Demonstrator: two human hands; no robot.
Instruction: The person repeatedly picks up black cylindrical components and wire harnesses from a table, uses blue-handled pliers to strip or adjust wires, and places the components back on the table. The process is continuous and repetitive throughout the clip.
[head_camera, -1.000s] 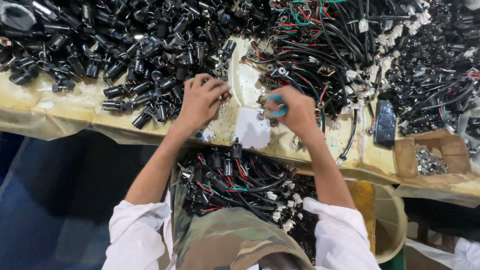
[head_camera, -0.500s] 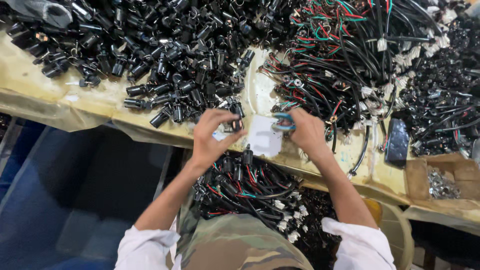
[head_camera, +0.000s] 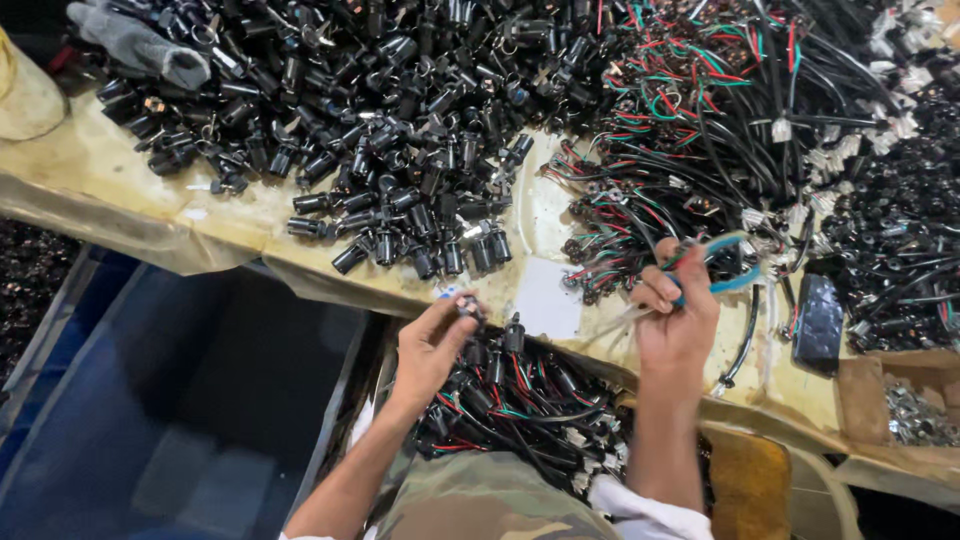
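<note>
The left hand (head_camera: 432, 350) has drawn back from the bench (head_camera: 90, 180) edge, its fingers (head_camera: 462, 312) now pinching a small black connector (head_camera: 468, 308) above the lap pile. The right hand (head_camera: 678, 310), shifted rightward, grips blue-handled pliers (head_camera: 722, 268) beside the wire bundles (head_camera: 680, 150).
</note>
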